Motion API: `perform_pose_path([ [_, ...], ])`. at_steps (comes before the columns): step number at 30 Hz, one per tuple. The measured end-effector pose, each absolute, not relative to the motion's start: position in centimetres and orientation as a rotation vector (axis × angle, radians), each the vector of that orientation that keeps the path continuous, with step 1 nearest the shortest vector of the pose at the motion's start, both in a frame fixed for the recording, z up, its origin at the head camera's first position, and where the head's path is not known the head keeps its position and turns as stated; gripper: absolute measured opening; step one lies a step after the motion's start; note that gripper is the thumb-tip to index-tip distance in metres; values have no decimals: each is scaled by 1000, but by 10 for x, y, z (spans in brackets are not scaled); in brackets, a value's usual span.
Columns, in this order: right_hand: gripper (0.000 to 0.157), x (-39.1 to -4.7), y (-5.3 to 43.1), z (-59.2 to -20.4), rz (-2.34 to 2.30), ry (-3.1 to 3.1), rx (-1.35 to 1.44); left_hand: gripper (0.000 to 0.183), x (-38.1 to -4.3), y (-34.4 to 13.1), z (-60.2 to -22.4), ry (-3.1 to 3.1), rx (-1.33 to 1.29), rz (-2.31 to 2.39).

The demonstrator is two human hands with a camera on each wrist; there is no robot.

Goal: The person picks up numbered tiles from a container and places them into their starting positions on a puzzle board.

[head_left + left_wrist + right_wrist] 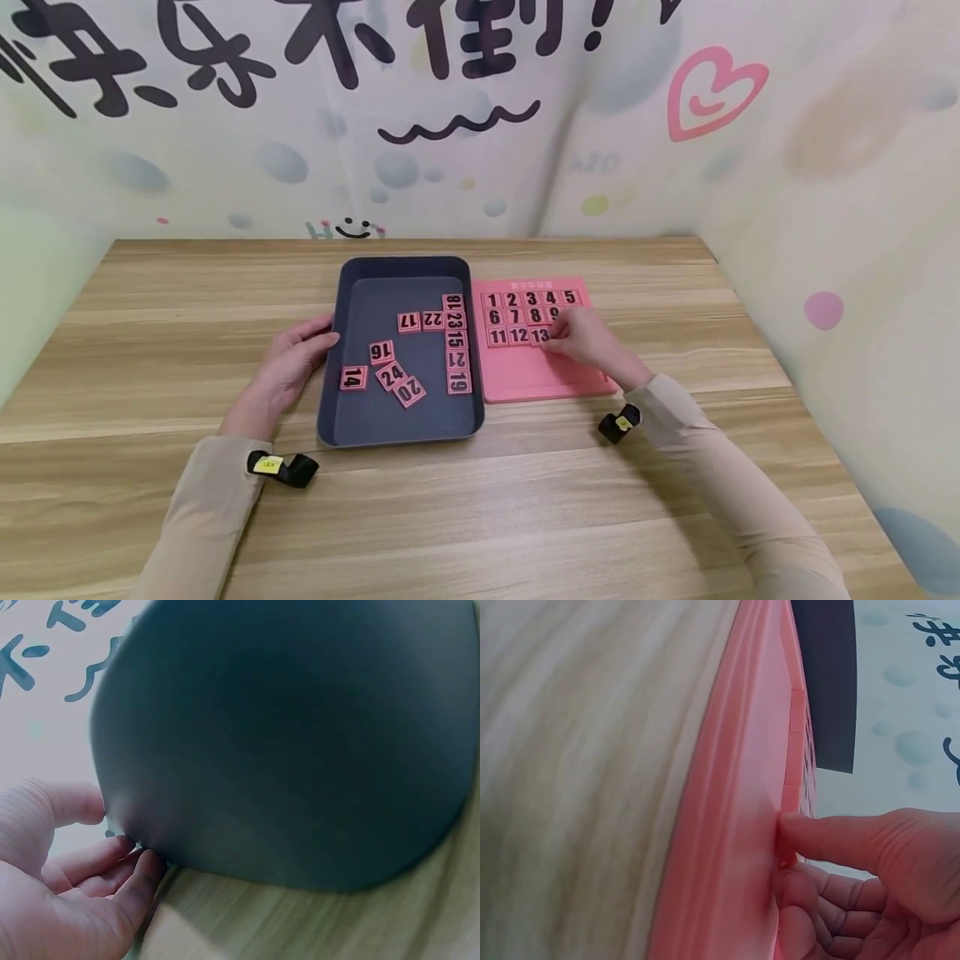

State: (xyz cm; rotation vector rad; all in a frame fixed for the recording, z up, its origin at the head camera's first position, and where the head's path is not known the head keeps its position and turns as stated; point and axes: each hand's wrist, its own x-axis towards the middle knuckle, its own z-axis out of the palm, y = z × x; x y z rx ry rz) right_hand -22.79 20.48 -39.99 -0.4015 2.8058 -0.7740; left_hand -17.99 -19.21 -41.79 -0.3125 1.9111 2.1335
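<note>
In the head view my left hand [288, 362] grips the left rim of a dark grey tray [390, 429], thumb on the rim; the left wrist view shows its fingers [139, 881] low at the tray's outer wall. Several pink number tiles lie in the tray, among them 14, 16, 24 and 20. On the pink puzzle board [525, 379], tiles 1 to 13 run in rows, some part hidden by my right hand [592, 342]. Its thumb and bent fingers pinch the number 13 tile [538, 335] at the end of the third row.
The board stands right against the tray's right side on a wood-grain table [480, 517]. A column of tiles, with the 21 tile [457, 360] among them, lines the tray's right wall. A printed wall cloth [480, 183] rises behind the table's back edge.
</note>
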Motion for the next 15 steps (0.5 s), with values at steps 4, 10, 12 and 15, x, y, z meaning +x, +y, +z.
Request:
perform_pose_path([
  [4,15,-229,204,-399,-775,2817,-402,59,-180,-192,-417,1915,-319,2122],
  [10,14,-230,203,-399,-778,2826,-381,59,-180,-192,-416,1913,-333,2125],
  [12,15,-231,203,-399,-762,2823,-391,59,-180,-192,-416,1913,-332,2126],
  [15,16,-232,204,-396,-730,2810,-401,58,-180,-192,-416,1922,-329,2116],
])
